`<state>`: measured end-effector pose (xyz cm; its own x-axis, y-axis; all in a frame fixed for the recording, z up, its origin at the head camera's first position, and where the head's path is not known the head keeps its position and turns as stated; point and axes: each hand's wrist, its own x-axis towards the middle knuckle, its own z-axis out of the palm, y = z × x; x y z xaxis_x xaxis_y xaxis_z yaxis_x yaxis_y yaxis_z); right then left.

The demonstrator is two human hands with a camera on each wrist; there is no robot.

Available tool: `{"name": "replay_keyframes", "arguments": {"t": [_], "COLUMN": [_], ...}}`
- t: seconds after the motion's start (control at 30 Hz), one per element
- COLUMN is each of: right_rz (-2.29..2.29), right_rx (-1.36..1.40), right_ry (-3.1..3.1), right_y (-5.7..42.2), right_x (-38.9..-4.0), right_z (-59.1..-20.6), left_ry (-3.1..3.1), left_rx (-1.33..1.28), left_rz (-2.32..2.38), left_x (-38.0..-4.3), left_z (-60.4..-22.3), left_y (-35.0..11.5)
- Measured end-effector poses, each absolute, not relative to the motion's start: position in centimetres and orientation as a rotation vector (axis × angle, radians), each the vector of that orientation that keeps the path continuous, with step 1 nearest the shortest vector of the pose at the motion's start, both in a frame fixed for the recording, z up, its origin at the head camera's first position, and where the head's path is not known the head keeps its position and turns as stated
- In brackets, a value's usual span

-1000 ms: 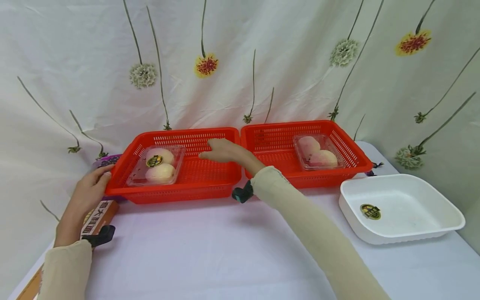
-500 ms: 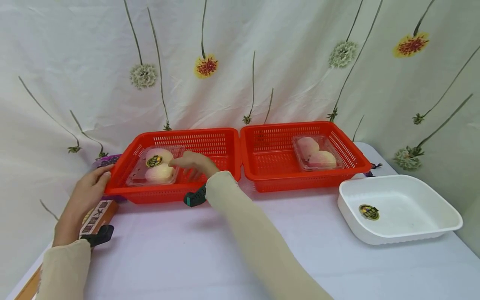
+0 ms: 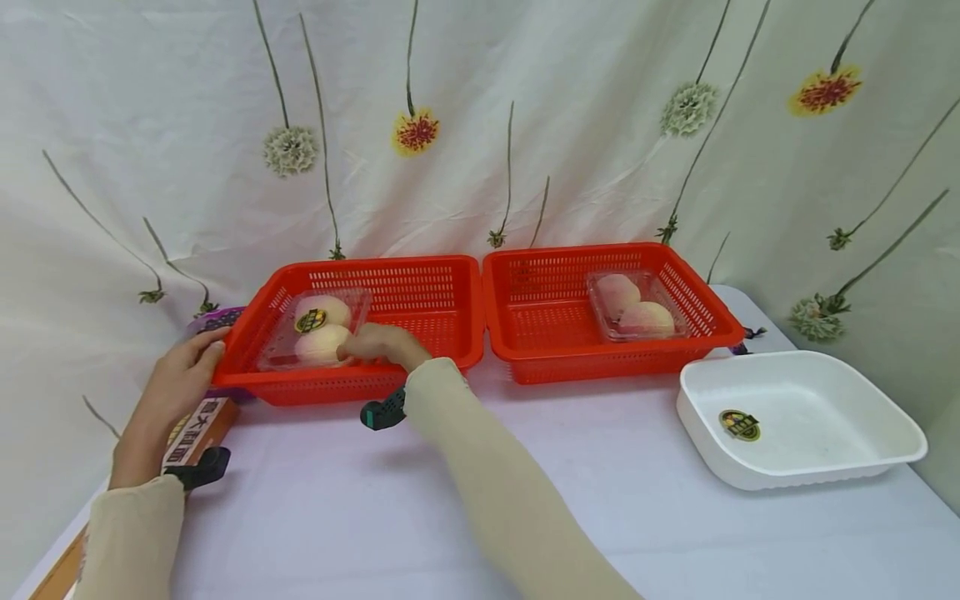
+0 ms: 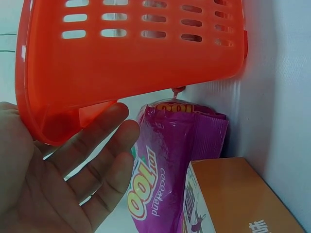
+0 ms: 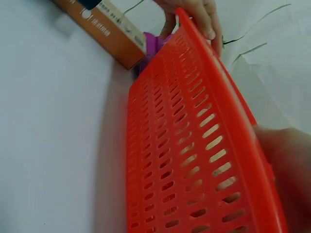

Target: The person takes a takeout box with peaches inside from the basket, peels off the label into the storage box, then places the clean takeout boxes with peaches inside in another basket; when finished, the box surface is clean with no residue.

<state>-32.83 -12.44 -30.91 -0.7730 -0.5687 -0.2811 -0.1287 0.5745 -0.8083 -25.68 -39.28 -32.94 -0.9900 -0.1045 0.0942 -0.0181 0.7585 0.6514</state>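
The left red basket (image 3: 442, 333) holds a clear plastic punnet (image 3: 279, 343) of two pale pink peaches (image 3: 324, 343), with a round dark sticker on its lid. My left hand (image 3: 180, 377) holds the left end of this basket's rim; several of its fingers (image 4: 104, 167) extend past the corner. Inside the basket, my right hand (image 3: 386, 343) is low at the punnet's near right edge, fingers bent down against it. Its fingertips are hidden, and I cannot tell if they grip the punnet. The basket wall also screens most of this hand in the right wrist view.
A second red basket (image 3: 540, 362) stands to the right, with another punnet of peaches (image 3: 647, 320). A white plastic basin (image 3: 817, 417) with a sticker is at the right. Left of the baskets are a purple snack bag (image 4: 167, 170) and an orange-brown box (image 4: 238, 199). A flowered curtain hangs behind.
My right hand has moved left from the basket's right part to the punnet, then lowered beside its near right edge. My left hand stays at the rim.
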Motion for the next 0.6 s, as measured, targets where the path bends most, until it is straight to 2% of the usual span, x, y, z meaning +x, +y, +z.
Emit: {"name": "replay_keyframes", "arguments": {"t": [0.37,0.6], "right_rz": [-1.412,-1.650], "right_rx": [-0.276,-0.304], "right_ry": [2.274,2.085], "right_y": [-12.4,-10.4], "right_x": [-33.1,-34.2], "right_z": [-31.0,-29.6], "left_ry": [-2.827,-2.824], "left_rx": [0.081,0.072], "left_rz": [-1.048,-1.052], "left_x": [-25.8,-25.8], "left_z": [-32.9,-32.9], "left_y": [-39.2,-39.3]}}
